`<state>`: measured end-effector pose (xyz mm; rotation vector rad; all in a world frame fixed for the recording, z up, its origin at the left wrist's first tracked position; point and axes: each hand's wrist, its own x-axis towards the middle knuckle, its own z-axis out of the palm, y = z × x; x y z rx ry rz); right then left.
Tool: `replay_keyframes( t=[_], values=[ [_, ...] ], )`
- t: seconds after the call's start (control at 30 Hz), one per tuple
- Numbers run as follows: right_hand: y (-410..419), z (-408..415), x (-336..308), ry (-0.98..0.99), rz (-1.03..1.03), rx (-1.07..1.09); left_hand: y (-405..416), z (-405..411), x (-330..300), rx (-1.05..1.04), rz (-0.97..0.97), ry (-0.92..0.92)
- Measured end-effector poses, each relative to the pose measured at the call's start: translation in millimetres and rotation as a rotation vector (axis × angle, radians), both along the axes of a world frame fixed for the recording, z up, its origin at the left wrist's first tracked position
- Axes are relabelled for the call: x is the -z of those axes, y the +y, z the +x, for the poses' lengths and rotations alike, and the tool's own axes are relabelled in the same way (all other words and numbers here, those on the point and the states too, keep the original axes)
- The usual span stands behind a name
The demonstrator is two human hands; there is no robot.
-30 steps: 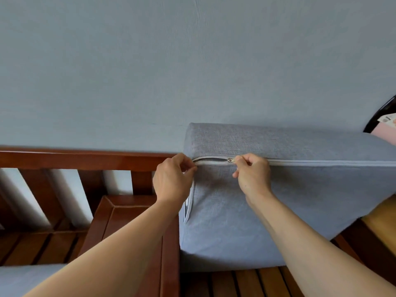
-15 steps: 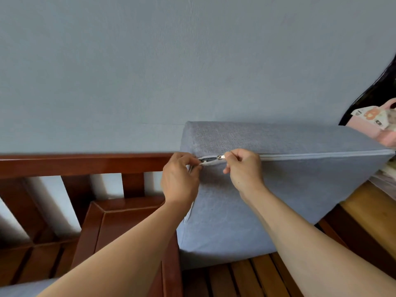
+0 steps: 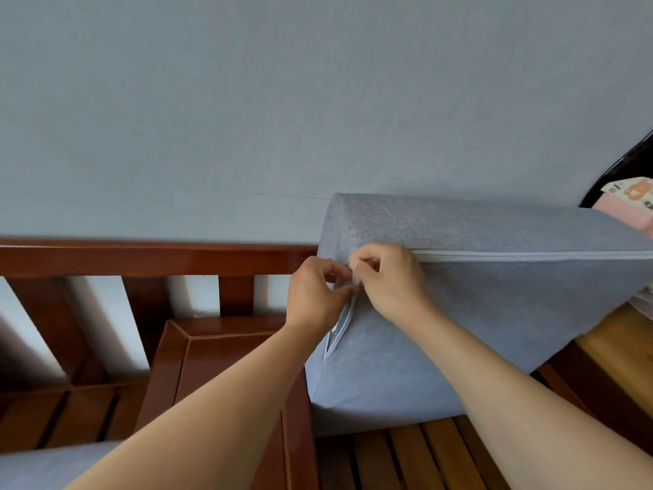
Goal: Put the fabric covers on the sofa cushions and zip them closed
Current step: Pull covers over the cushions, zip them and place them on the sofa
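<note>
A grey-blue cushion in its fabric cover [image 3: 477,305] stands on edge on the wooden sofa slats, leaning to the right. Its zipper [image 3: 530,255] runs shut along the top edge and turns down the left corner, where a short stretch [image 3: 341,323] still gapes. My right hand [image 3: 392,277] pinches the zipper pull at that corner; the pull itself is hidden by the fingers. My left hand [image 3: 314,295] pinches the cover fabric just left of it, the two hands almost touching.
A dark wooden sofa frame with a back rail [image 3: 141,258] and armrest [image 3: 226,351] sits left of the cushion. Slats [image 3: 399,454] lie below. Another grey cushion [image 3: 42,468] shows at bottom left. A pink packet [image 3: 625,206] lies at the right edge. A blue wall stands behind.
My right hand has drawn the zipper pull leftward along the top edge to the cushion's corner and round it. My left hand has shifted down slightly with the fabric.
</note>
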<state>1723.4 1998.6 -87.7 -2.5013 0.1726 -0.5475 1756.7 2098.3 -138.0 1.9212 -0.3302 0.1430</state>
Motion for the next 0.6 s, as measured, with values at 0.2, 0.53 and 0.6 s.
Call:
replay_keyframes(
  t=[0.2,0.53,0.6],
  values=[
    [-37.9,-17.3,16.6,-0.127,-0.419,-0.015,-4.5,-2.9,-4.9,0.021,-0.143,0.107],
    [-61.6,2.0,56.8,-0.188,-0.715,-0.101,-18.3,-9.7,-0.7,-0.078,-0.27,0.169],
    [-62.2,4.6,60.1,-0.216,-0.701,-0.103,-21.8,-13.4,-2.0,-0.105,-0.282,0.164]
  ],
)
